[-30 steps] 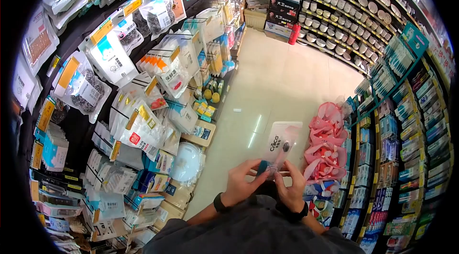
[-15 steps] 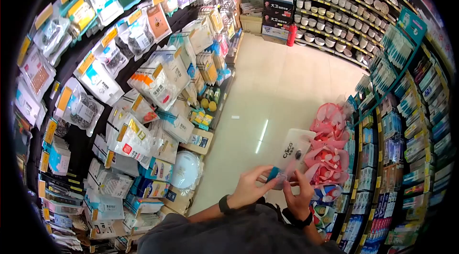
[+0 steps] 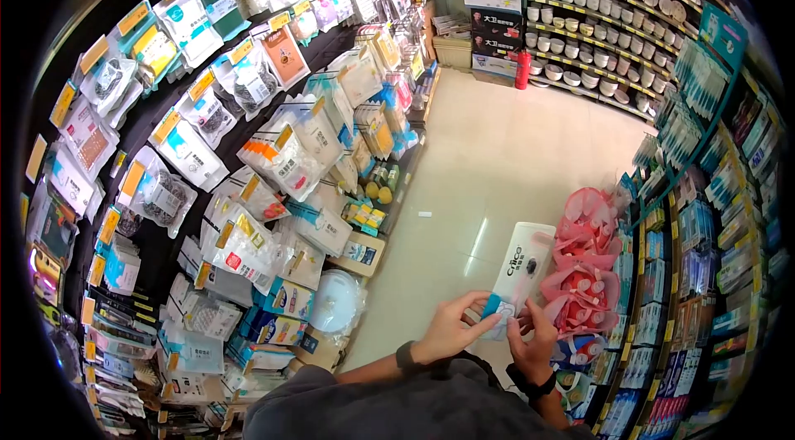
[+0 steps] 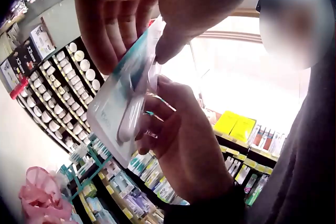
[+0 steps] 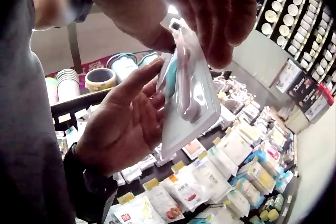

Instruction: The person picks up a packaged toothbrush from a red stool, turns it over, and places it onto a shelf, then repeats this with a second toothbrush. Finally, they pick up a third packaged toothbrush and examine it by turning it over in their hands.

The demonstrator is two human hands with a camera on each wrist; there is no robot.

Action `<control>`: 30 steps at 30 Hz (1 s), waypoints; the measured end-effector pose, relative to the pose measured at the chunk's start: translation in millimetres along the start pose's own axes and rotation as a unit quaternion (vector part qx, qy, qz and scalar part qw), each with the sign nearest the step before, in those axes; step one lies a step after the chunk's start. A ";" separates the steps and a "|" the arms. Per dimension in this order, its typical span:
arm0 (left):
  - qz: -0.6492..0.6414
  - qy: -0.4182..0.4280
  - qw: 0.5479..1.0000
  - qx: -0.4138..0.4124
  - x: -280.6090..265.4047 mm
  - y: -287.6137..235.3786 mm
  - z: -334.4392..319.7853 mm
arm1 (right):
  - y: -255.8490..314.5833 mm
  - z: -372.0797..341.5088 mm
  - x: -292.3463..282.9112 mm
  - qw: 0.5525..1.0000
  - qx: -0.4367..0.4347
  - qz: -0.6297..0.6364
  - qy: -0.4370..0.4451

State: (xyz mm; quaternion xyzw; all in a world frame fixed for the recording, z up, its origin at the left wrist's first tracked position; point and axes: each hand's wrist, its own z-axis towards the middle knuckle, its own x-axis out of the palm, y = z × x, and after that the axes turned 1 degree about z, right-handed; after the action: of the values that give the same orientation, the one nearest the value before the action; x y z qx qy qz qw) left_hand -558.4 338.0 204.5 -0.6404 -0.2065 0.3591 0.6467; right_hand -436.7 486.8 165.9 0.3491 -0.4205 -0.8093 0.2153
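Note:
Both hands hold a flat blister pack (image 3: 522,258) out in front of the body. Its card is white with dark lettering and a blue end, and a long pale pinkish item (image 5: 188,85) shows under the clear plastic. My left hand (image 3: 454,328) grips the pack's near left side, thumb on its face. At the near right edge my right hand (image 3: 532,342) pinches it between thumb and fingers. In the left wrist view the pack (image 4: 118,113) is seen tilted, with the right hand's fingers (image 4: 163,113) behind its moulded plastic.
On the left a long rack (image 3: 273,150) is hung with bagged goods. Pink bundles (image 3: 584,291) stand low on the right, beside shelves of packaged goods (image 3: 671,291). Ahead, the tiled floor (image 3: 464,142) runs to shelves of bowls (image 3: 600,22), stacked boxes (image 3: 495,22) and a red cylinder (image 3: 522,70).
The pack has tipped so that its printed face and blue end show more fully. Both hands stay on it and have shifted slightly to the right in the head view.

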 end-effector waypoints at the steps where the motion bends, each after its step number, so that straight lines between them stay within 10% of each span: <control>1: 0.003 0.005 1.000 -0.010 -0.6 -2.9 1.4 | -1.5 0.7 0.2 1.000 -0.001 0.003 -0.002; 30: -0.049 -0.016 0.998 -0.029 -20.4 14.6 17.7 | 0.7 33.1 15.6 0.998 -0.013 -0.010 0.052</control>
State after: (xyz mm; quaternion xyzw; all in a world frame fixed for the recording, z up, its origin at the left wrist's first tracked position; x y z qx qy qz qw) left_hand -587.6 334.1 195.8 -0.6419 -0.2586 0.3314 0.6413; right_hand -471.7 493.9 173.8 0.3926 -0.3947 -0.7973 0.2332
